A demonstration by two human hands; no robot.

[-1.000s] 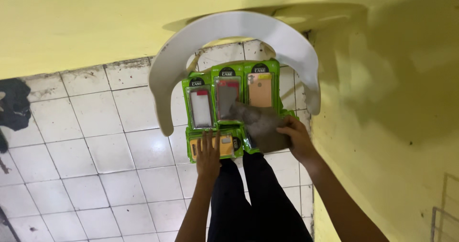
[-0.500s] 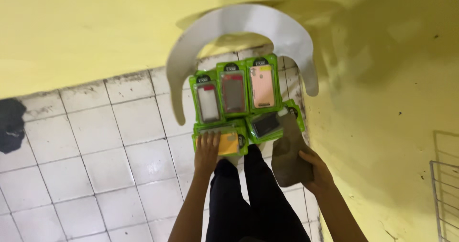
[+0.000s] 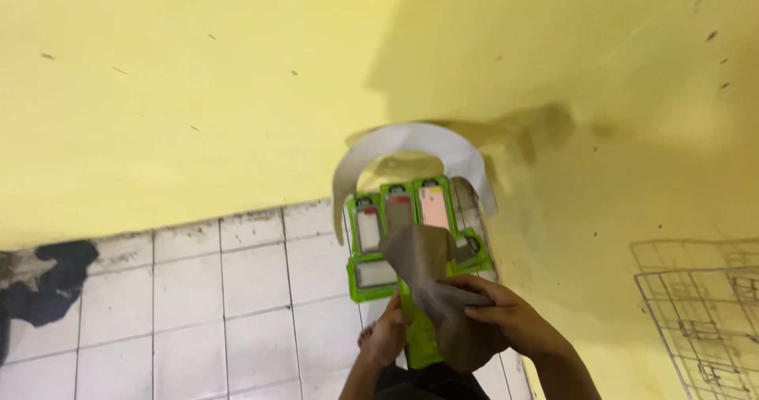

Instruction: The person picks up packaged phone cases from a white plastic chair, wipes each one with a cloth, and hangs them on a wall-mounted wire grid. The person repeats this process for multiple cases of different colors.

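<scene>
My left hand grips a green packaged phone case by its left edge, held upright in front of me. My right hand holds a brown cloth pressed against that package. Beyond my hands, several more green phone-case packages lie side by side on the seat of a white plastic chair that stands against the yellow wall. Another green package lies at the chair's front edge.
White tiled floor spreads to the left, with a dark rag at its far left by the wall. A white wire rack leans at the right. The yellow wall fills the upper view.
I have lifted one green package off the chair with my left hand, and my right hand has brought the brown cloth onto it. The camera view has pulled back and tilted upward.
</scene>
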